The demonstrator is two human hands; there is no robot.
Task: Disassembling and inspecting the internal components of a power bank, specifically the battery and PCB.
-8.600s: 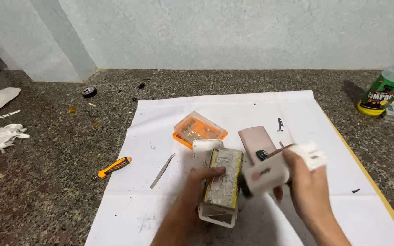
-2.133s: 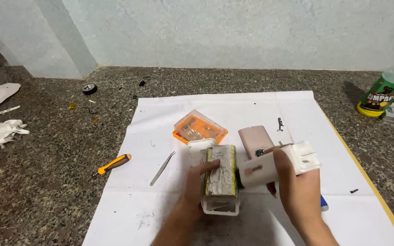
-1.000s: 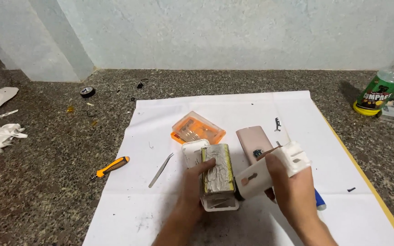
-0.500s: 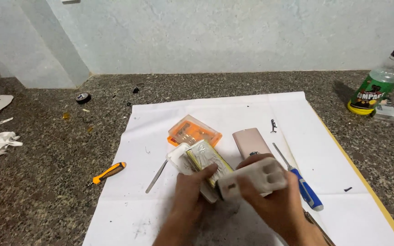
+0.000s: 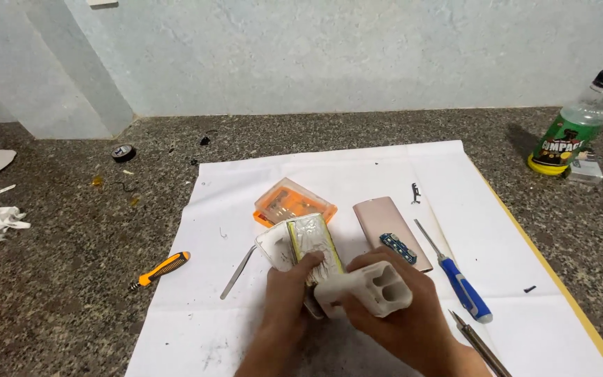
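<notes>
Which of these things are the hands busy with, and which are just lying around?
In hand:
- left hand on the battery pack
- right hand holding the white plastic casing

Lying about:
- blue screwdriver
- pink metal shell with a small circuit board on it
- orange case
- tweezers
- orange knife
- green bottle
- tape roll

One view only: head cam, worn by the person, looked down and fwd from above the near edge of the white sheet point(image 5: 357, 174), approx. 45° tilt. Close range: left hand point(image 5: 284, 293) and right hand point(image 5: 399, 314) entered at 6 o'clock, filling lower centre. Speckled counter point(image 5: 71, 279) spread to 9 and 3 o'clock; pale wall point(image 5: 329, 56) closed off 12 o'clock. Green bottle point(image 5: 570, 132) sat at 2 o'clock, near frame edge. No 2nd view, so no shared area.
</notes>
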